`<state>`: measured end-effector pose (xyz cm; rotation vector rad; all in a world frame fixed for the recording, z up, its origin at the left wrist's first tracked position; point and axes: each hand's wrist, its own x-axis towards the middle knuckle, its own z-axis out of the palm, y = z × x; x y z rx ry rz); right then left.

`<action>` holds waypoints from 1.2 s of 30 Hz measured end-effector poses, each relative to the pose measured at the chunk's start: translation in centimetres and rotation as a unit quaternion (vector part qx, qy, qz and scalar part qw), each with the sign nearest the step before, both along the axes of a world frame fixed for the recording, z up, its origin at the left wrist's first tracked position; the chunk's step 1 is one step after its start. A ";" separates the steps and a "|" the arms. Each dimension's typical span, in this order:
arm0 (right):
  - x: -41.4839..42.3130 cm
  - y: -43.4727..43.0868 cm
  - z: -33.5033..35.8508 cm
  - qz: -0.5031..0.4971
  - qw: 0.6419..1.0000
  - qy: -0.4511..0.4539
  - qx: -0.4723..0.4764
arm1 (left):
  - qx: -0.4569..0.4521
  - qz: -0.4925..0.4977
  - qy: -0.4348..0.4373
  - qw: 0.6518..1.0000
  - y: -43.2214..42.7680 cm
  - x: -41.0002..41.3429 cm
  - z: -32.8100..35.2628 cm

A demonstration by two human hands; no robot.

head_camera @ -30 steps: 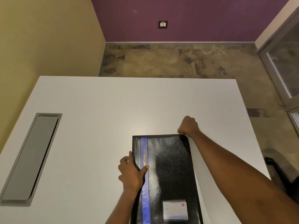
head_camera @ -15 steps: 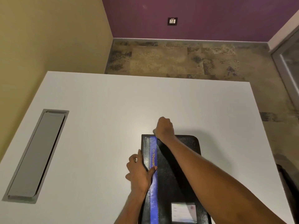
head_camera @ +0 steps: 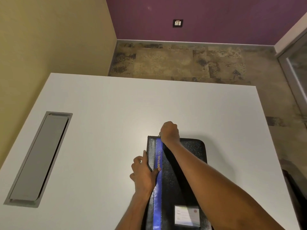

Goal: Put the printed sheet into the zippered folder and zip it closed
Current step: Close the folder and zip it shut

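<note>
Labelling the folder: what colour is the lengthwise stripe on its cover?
Blue stripe with gold lettering on the black folder; head view.

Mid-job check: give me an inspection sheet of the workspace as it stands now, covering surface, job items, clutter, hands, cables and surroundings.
Surface: white table, with a grey flush hatch set into its left side.
Job's things: black zippered folder with a blue stripe lies flat, cover down, at the near edge; printed sheet not seen.
Clutter: nothing seen.
Hands: left hand grips the folder's left edge, thumb on the stripe; right hand is curled round the small metal zipper pull at the far edge.
Cables: nothing seen.
Surroundings: wall socket on the purple wall, mottled floor, glazed door at right.
</note>
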<state>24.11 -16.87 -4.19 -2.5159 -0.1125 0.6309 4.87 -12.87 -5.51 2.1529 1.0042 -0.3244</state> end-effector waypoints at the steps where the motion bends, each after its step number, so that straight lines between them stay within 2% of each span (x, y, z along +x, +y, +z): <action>1: 0.0 -1.2 -0.2 -0.020 1.000 -0.013 0.016 | -0.001 -0.003 -0.001 1.000 0.0 0.1 0.2; 5: -1.0 -7.2 0.7 -0.083 0.993 -0.065 0.055 | -0.006 0.002 -0.004 1.000 -0.3 -0.2 0.8; 9: -4.4 -14.4 1.5 -0.133 0.986 -0.092 0.040 | -0.018 0.011 -0.014 1.000 -0.6 -2.0 0.7; 15: -13.1 -21.6 0.5 -0.175 0.984 0.010 0.029 | -0.018 0.023 -0.014 0.999 -1.3 -4.6 0.4; 23: -19.7 -23.7 0.6 -0.155 0.987 0.049 0.016 | -0.037 0.037 -0.039 0.998 -2.6 -7.8 0.6; 27: -20.8 -24.3 0.1 -0.158 0.986 0.050 0.025 | -0.075 0.068 -0.078 0.992 -2.3 -9.6 -2.0; 31: -20.7 -24.3 0.0 -0.175 0.983 0.032 0.043 | -0.136 0.107 -0.137 0.975 -2.8 -9.6 1.2; 36: -20.8 -22.4 -0.2 -0.181 0.982 0.025 0.053 | -0.145 0.110 -0.159 0.970 -1.0 -10.0 1.9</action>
